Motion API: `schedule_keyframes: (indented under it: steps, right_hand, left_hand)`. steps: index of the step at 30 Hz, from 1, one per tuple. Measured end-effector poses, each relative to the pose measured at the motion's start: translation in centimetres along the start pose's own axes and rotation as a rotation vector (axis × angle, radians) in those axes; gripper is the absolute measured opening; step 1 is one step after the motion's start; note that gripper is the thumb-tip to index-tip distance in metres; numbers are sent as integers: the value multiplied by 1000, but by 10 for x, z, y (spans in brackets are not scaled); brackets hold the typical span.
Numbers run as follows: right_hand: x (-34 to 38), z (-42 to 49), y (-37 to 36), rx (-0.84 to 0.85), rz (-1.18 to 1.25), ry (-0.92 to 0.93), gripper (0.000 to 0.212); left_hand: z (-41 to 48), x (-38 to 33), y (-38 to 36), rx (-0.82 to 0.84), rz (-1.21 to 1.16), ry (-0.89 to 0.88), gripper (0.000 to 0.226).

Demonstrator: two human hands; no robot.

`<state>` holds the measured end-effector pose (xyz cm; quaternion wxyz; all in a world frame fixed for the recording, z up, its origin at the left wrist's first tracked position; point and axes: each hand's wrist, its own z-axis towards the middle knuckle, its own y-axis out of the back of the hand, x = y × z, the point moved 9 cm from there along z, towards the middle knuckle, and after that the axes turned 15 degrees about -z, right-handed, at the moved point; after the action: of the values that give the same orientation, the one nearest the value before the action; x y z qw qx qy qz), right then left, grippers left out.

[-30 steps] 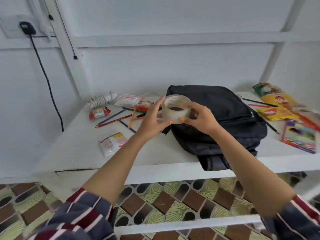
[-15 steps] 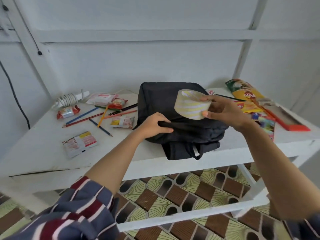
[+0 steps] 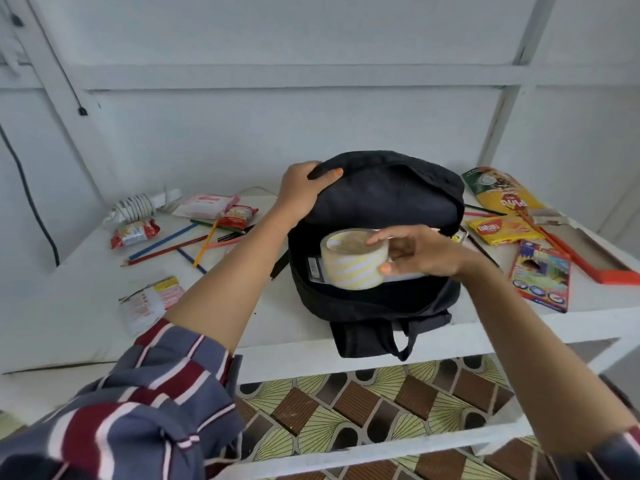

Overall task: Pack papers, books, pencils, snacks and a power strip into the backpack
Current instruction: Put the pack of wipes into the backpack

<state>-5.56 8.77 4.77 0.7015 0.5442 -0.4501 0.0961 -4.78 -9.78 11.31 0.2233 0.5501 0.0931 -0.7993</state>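
Black backpack (image 3: 381, 202) at the middle of the tabletop's (image 3: 86, 306) front edge, straps hanging over that edge, mouth gaping toward the camera. Propped taller than half a second ago, when lying lower and nearly closed. Top flap gripped by the left hand (image 3: 301, 188), fingers curled around its rim; half a second ago clamped on the bag's near lip, lower down. At the mouth of the backpack, a roll of tape (image 3: 349, 268), pale with yellow stripes, held by the right hand (image 3: 429, 254), fingers (image 3: 381, 237) across the top of the roll and thumb beneath. Lower now than before: down from above the bag to partly inside the opening. Beside the roll, inside, a barcode label (image 3: 314, 268) and a pale flat edge, too little seen to name.

Left of the backpack, loose coloured pencils (image 3: 173, 242) scattered toward the back left, with red snack packets (image 3: 135, 232) among and beside them. White power strip (image 3: 138, 205), cord coiled, near the back left corner. Flat white-and-red packet (image 3: 152, 301) alone toward the front left. Right of the backpack, yellow snack bags (image 3: 502, 228), a pencil box (image 3: 542, 282) near the front right, and a long orange tray (image 3: 588, 261) along the right edge. All of these lying as in the earlier frames.
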Motion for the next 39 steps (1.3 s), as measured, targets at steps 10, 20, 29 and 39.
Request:
schedule_keyframes:
  steps: [10,20,29,39]
  right_hand:
    - [-36,77,-26,-487,-358,-262,46]
    - [-27,83,-36,-362,-559,-185,64]
    - [-29,84,-61,-226,-625,-197,68]
    - [-34,111,-62,-144,-683,-267,61]
  left_hand:
    - [2,-8,-1,48,14,-41,14]
    - [9,-4,1,35,-13,-60,17]
    - [4,-7,0,7,8,-272,21]
    - [0,-18,-8,104,220,-436,16]
